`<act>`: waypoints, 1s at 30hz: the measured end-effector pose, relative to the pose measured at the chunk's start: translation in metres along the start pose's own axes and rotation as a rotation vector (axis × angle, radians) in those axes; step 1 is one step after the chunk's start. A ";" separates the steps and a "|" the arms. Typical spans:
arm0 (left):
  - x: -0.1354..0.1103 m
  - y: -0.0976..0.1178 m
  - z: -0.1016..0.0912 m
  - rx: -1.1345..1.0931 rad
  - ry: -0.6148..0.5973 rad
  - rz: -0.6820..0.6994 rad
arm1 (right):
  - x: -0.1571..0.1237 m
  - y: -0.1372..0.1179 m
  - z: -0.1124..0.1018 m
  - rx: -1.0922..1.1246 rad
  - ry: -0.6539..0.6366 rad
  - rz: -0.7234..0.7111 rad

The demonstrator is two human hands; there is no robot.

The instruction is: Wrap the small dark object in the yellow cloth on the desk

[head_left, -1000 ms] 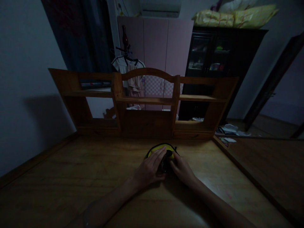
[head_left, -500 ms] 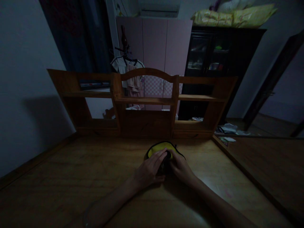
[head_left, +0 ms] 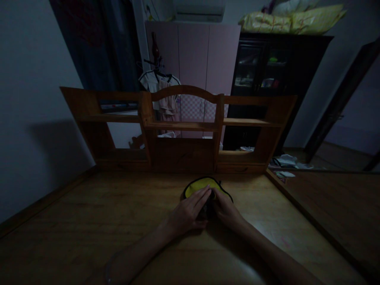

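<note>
A small yellow pouch with a black edge (head_left: 199,185) lies on the wooden desk (head_left: 89,221), just in front of the shelf unit. My left hand (head_left: 188,213) rests on its near side, fingers stretched forward and lying flat over it. My right hand (head_left: 227,209) presses on the pouch from the right, fingers curled onto a dark part between the two hands. The room is dim, so the dark part is hard to make out.
A wooden shelf unit (head_left: 181,126) stands along the desk's far edge. Behind it are a pink wardrobe (head_left: 204,59), hanging clothes (head_left: 162,91) and a dark glass cabinet (head_left: 267,75). A second wooden surface (head_left: 335,206) adjoins on the right.
Both hands stay on the pouch. The left fingers have flattened and slid slightly forward, and the hands now meet more closely over the dark part.
</note>
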State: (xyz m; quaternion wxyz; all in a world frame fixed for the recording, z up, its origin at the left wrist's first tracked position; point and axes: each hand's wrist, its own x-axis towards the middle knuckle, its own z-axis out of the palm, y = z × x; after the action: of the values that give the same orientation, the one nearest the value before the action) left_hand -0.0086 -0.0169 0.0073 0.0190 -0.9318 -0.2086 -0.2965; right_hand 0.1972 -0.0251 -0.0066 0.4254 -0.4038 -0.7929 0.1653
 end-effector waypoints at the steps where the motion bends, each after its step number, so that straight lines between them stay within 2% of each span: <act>1: 0.000 0.000 0.000 0.001 -0.001 -0.001 | 0.000 -0.001 0.000 0.003 -0.003 0.008; 20: 0.001 0.004 -0.003 -0.038 0.056 -0.031 | 0.002 -0.013 -0.003 -0.006 -0.003 0.096; 25: 0.003 0.005 -0.005 -0.020 0.074 -0.036 | 0.001 -0.011 -0.001 -0.028 0.073 0.160; 30: 0.002 0.006 -0.004 -0.003 0.097 -0.036 | 0.000 -0.010 -0.001 -0.035 0.091 0.145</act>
State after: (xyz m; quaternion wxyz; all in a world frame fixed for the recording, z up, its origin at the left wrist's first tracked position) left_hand -0.0070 -0.0220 0.0123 0.0222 -0.9124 -0.2237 -0.3421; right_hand 0.1930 -0.0308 0.0002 0.4409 -0.4748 -0.7440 0.1634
